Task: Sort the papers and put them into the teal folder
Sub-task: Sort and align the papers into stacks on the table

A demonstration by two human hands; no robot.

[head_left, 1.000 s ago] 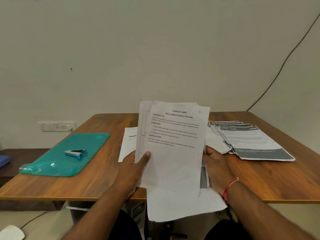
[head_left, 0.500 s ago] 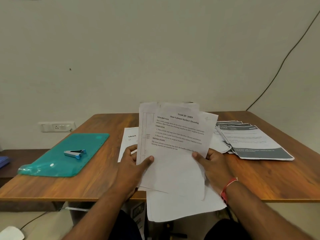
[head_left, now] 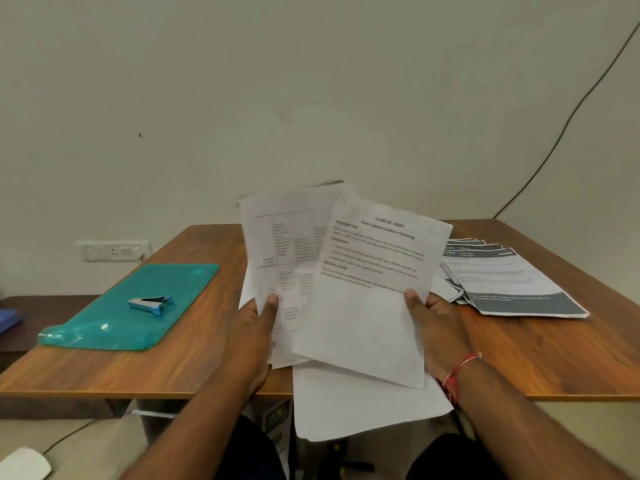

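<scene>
— Where are the papers?
— Raised above the tabletop (head_left: pixel 540 362), to the right of the teal folder (head_left: pixel 114 320), held in both hands. The left hand (head_left: pixel 254 329) grips a sheaf of table-printed pages (head_left: pixel 284 244) by its left edge, thumb across the front and fingers curled behind. The right hand (head_left: pixel 438 329) pinches the top sheet (head_left: pixel 367 313) at its right edge, thumb on the face. That sheet is tilted clockwise and overlaps the sheaf.

— Condition of the top sheet?
— White, headed "Task ID", with bold headings "Description", "Task Goal" and "Initial State". The lower half is blank. The finer lines are too blurred to read.

— And the folder?
— Flat on the tabletop, translucent teal, its near left corner buckled. A silver-and-blue staple remover (head_left: pixel 150 304) lies on its middle.

— Other papers?
— Loose white sheets (head_left: pixel 363 407) lie beneath the held ones, right of the folder, overhanging the tabletop's near edge. Farther right, well apart from the folder, a fan of grey-banded leaflets (head_left: pixel 512 282) lies flat.

— Anything further?
— A red thread (head_left: pixel 462 370) circles the right wrist. A wall socket (head_left: pixel 112 251) sits behind the folder.
</scene>
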